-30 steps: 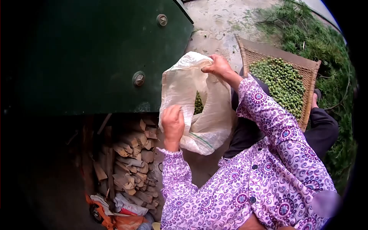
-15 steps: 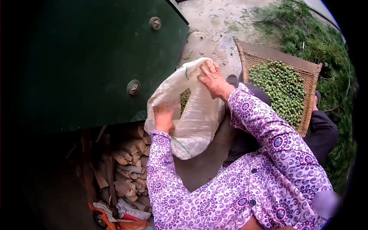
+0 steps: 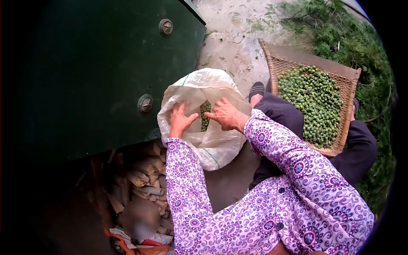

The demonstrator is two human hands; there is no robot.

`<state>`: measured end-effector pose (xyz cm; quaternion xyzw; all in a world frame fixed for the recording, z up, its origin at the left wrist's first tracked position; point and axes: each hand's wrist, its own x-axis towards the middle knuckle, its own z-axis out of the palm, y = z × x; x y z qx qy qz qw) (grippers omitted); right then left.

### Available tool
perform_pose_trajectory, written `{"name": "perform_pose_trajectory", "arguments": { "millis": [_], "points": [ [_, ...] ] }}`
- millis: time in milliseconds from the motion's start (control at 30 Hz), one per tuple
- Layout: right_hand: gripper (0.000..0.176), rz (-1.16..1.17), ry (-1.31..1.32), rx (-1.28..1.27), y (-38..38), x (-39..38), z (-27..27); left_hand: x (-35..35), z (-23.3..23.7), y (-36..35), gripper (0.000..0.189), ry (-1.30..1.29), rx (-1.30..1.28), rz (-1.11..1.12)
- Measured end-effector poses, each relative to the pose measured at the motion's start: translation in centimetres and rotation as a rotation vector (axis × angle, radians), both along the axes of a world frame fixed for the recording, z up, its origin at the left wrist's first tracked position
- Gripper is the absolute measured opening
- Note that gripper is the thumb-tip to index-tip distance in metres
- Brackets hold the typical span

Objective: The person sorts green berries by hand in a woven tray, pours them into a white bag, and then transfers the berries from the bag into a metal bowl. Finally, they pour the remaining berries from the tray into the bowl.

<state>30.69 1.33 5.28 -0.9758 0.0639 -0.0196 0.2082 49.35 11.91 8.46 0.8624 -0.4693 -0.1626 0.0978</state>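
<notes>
A white woven sack (image 3: 221,148) stands with its mouth wide open, and green berries (image 3: 205,115) show deep inside. Against the inner left side of the sack, my left hand (image 3: 181,120) has its fingers and thumb spread. My right hand (image 3: 226,114) is inside the mouth at the right, fingers apart and pointing left. Neither hand holds anything that I can see. To the right, a woven basket tray (image 3: 272,63) bears a heap of green berries (image 3: 312,102) beside my legs.
A dark green panel (image 3: 106,76) with star-shaped knobs fills the upper left. Below it lie stacked firewood (image 3: 146,178) and an orange bag (image 3: 148,250). Cut green branches (image 3: 361,55) cover the ground at the right. A few loose berries dot the concrete (image 3: 231,38).
My right hand has moved from the sack's upper rim down and left into its mouth. The rim now looks rounder and wider, and my left hand's fingers show spread.
</notes>
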Motion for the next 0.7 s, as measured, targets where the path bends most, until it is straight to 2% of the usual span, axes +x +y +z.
{"name": "perform_pose_trajectory", "arguments": {
  "millis": [33,67,100,133,167,200,233,267,300,367,400,433,467,500,533,567,633,667,700],
  "points": [
    [0.046,0.064,0.329,-0.086,-0.6,-0.1,-0.1,0.1,0.0,-0.2,0.074,-0.104,0.088,0.028],
    [0.046,0.069,0.334,-0.076,-0.5,0.0,-3.1,1.3,-1.1,0.3,0.075,-0.177,0.096,0.026],
    [0.042,0.057,0.494,-0.095,-0.2,0.2,-7.8,2.5,-1.5,0.7,0.075,-0.173,0.1,0.026],
    [0.039,0.039,0.654,-0.12,-0.6,0.1,-7.9,3.6,-1.6,0.7,0.074,-0.02,0.156,0.087],
    [0.039,0.033,0.657,-0.12,-0.7,0.3,-7.8,4.2,-2.2,0.5,0.073,0.133,0.211,0.144],
    [0.031,0.06,0.562,-0.059,-0.6,0.5,-2.5,4.1,-3.1,0.7,0.072,-0.009,0.117,0.133],
    [0.024,0.091,0.465,0.002,-0.5,0.8,0.5,3.3,-3.4,0.7,0.072,-0.005,0.12,0.134],
    [0.029,0.002,0.111,0.248,-0.7,1.4,-0.1,2.2,-3.5,0.7,0.073,-0.024,0.093,0.082],
    [0.029,0.0,0.11,0.253,-1.7,1.6,-0.6,1.1,-3.3,0.4,0.074,-0.046,0.069,0.026],
    [0.036,-0.806,-0.514,-0.08,-3.3,1.5,-1.4,0.0,-3.1,1.5,0.073,-0.161,0.222,0.0],
    [0.039,-0.89,-0.416,0.045,-3.9,1.3,-1.4,0.3,-4.1,2.6,0.074,-0.209,0.313,0.006],
    [0.042,-0.989,-0.318,0.158,-4.8,1.2,-1.1,0.6,-4.4,3.5,0.074,-0.077,0.104,-0.117],
    [0.043,-0.96,-0.22,0.449,-5.6,1.8,-0.9,0.0,-4.7,3.6,0.073,0.127,0.014,-0.06],
    [0.045,-0.809,-0.131,0.695,-6.0,1.8,0.2,-1.1,-3.8,3.0,0.065,0.031,0.109,-0.103],
    [0.048,-0.653,-0.031,0.704,-6.0,1.6,2.5,-2.4,-2.9,2.3,0.059,-0.068,0.125,-0.197],
    [0.052,-0.501,-0.119,0.731,-5.7,1.4,3.7,-3.1,-3.3,1.9,0.053,-0.058,0.051,-0.225],
    [0.048,-0.41,-0.46,0.705,-4.9,-2.3,8.3,-6.2,-1.4,-0.4,0.047,0.121,-0.042,-0.244],
    [0.047,-0.374,-0.57,0.615,-5.5,-4.7,9.9,-7.7,-0.5,-1.4,0.047,0.121,-0.05,-0.265],
    [0.046,-0.333,-0.675,0.524,-6.5,-7.5,10.5,-9.1,0.3,-2.5,0.045,0.242,-0.05,-0.225]
  ]
}}
